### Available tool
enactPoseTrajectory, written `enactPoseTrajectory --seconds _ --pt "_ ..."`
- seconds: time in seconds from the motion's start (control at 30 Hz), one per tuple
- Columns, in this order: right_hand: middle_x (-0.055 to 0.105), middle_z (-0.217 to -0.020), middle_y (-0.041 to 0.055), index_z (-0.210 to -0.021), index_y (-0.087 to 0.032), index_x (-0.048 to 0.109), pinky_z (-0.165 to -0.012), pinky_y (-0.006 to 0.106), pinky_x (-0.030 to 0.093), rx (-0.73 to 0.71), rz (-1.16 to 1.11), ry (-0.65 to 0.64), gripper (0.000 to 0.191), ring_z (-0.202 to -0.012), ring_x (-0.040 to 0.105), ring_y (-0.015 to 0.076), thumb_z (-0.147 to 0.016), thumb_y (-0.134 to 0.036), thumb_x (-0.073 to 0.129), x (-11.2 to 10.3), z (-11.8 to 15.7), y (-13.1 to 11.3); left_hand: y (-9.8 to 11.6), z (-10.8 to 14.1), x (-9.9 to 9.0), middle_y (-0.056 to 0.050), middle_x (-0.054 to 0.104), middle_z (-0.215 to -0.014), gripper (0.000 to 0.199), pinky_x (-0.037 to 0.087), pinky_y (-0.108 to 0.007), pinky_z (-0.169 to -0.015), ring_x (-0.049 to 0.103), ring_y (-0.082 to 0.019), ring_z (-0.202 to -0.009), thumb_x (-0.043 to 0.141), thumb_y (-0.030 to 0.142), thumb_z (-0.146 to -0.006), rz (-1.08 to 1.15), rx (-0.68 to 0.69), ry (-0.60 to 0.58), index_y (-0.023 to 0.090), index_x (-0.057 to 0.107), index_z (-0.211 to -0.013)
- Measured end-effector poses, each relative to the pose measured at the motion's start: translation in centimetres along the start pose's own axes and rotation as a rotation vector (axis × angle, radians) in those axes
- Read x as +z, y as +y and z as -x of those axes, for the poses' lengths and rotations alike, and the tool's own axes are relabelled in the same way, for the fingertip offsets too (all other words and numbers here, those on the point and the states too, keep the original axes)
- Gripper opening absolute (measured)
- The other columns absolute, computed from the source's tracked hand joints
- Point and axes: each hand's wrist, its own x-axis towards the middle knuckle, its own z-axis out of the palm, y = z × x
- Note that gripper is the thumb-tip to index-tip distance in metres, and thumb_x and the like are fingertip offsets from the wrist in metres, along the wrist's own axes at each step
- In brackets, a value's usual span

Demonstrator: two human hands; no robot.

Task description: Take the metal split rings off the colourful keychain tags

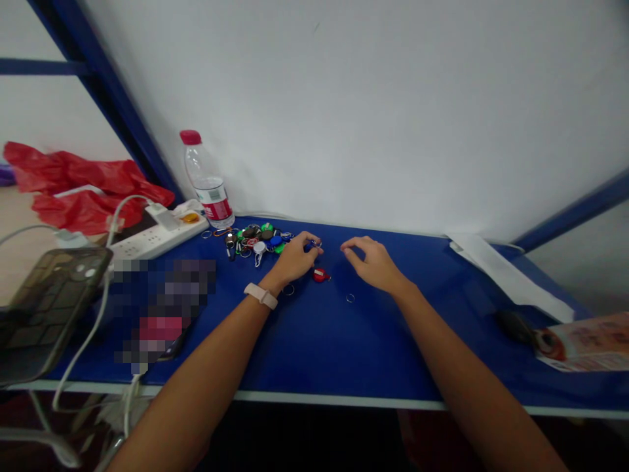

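My left hand point(296, 254) is closed on a small blue badge reel point(309, 246) with a metal clip, partly hidden by the fingers. To its right, my right hand point(376, 263) hovers over the desk with thumb and fingertips brought together; anything between them is too small to make out. Just below the left fingers lies a red badge reel point(320, 275). A metal split ring point(350, 298) rests below the right hand, and another ring point(288, 289) is beside the left wrist. Left of my left hand is a pile of badge reels point(259, 248) in green, black, white and blue.
A water bottle point(214, 196) stands against the wall behind the pile. A power strip point(147, 241), cables and phones point(54, 308) occupy the left side. A white paper strip point(511, 275), a dark mouse-like object point(514, 326) and a printed packet point(584, 344) lie right.
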Motion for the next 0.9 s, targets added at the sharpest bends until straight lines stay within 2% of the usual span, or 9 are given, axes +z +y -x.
enactPoseTrajectory --seconds 0.07,0.17,0.3,0.37,0.43,0.6,0.8,0.9 --pt "0.074 -0.105 0.0073 -0.097 -0.021 0.069 -0.096 0.043 0.043 -0.023 -0.027 -0.034 0.017 -0.101 0.064 0.0247 -0.097 -0.029 0.053 0.3 1.1 -0.4 0.0 0.1 0.1 -0.008 0.075 -0.097 0.02 0.05 -0.03 -0.062 0.06 -0.012 -0.056 0.058 0.015 -0.086 -0.027 0.003 -0.004 0.016 0.06 -0.106" --pt "0.07 -0.108 0.0087 -0.103 -0.021 0.07 -0.094 0.042 0.04 -0.092 0.005 -0.119 0.019 -0.104 0.06 0.0258 -0.096 -0.036 0.061 1.5 2.0 -1.5 -0.1 0.0 0.1 -0.007 0.075 -0.096 0.02 0.051 -0.03 -0.065 0.062 -0.013 -0.059 0.058 0.015 -0.087 -0.063 0.037 0.007 0.016 0.061 -0.106" --pt "0.065 -0.112 0.0102 -0.111 -0.021 0.07 -0.09 0.041 0.038 -0.172 0.099 -0.201 0.028 -0.105 0.056 0.0273 -0.094 -0.042 0.067 3.0 1.8 -2.8 -0.3 0.0 0.1 -0.008 0.075 -0.097 0.02 0.054 -0.035 -0.078 0.07 -0.018 -0.078 0.059 0.018 -0.089 -0.118 0.115 0.007 0.017 0.062 -0.109" --pt "0.065 -0.111 0.0098 -0.107 -0.02 0.07 -0.09 0.041 0.037 -0.178 0.144 -0.19 0.024 -0.105 0.055 0.0272 -0.095 -0.04 0.065 3.3 1.6 -3.0 -0.4 -0.1 0.2 -0.009 0.075 -0.099 0.019 0.054 -0.038 -0.087 0.071 -0.021 -0.091 0.059 0.019 -0.09 -0.147 0.175 0.005 0.017 0.063 -0.109" --pt "0.065 -0.111 0.0097 -0.106 -0.02 0.069 -0.09 0.041 0.036 -0.163 0.179 -0.156 0.023 -0.104 0.055 0.0272 -0.099 -0.04 0.061 3.1 1.7 -2.7 -0.5 -0.2 0.2 -0.01 0.075 -0.101 0.02 0.053 -0.039 -0.091 0.072 -0.021 -0.096 0.058 0.021 -0.091 -0.129 0.209 -0.015 0.016 0.062 -0.11" --pt "0.068 -0.113 0.0101 -0.115 -0.019 0.065 -0.09 0.041 0.035 -0.106 0.172 -0.1 0.03 -0.104 0.057 0.0263 -0.107 -0.036 0.042 1.7 2.4 -0.8 -0.5 -0.2 0.4 -0.011 0.076 -0.103 0.022 0.056 -0.035 -0.079 0.071 -0.018 -0.083 0.059 0.027 -0.093 0.006 0.177 -0.1 0.016 0.059 -0.112" --pt "0.071 -0.1 0.0067 -0.099 -0.02 0.067 -0.086 0.039 0.033 -0.073 0.199 -0.018 0.026 -0.094 0.058 0.0241 -0.106 -0.028 0.043 1.2 2.4 0.6 -0.2 -0.1 0.2 -0.012 0.076 -0.104 0.02 0.051 -0.029 -0.061 0.059 -0.01 -0.057 0.057 0.031 -0.095 0.064 0.127 -0.126 0.016 0.056 -0.109" --pt "0.071 -0.097 0.0065 -0.095 -0.019 0.066 -0.085 0.038 0.033 -0.087 0.202 -0.011 0.027 -0.091 0.058 0.0232 -0.106 -0.027 0.043 1.3 2.3 0.7 -0.2 -0.1 0.0 -0.011 0.076 -0.102 0.02 0.049 -0.028 -0.061 0.059 -0.01 -0.058 0.058 0.031 -0.094 0.041 0.141 -0.115 0.016 0.056 -0.107"
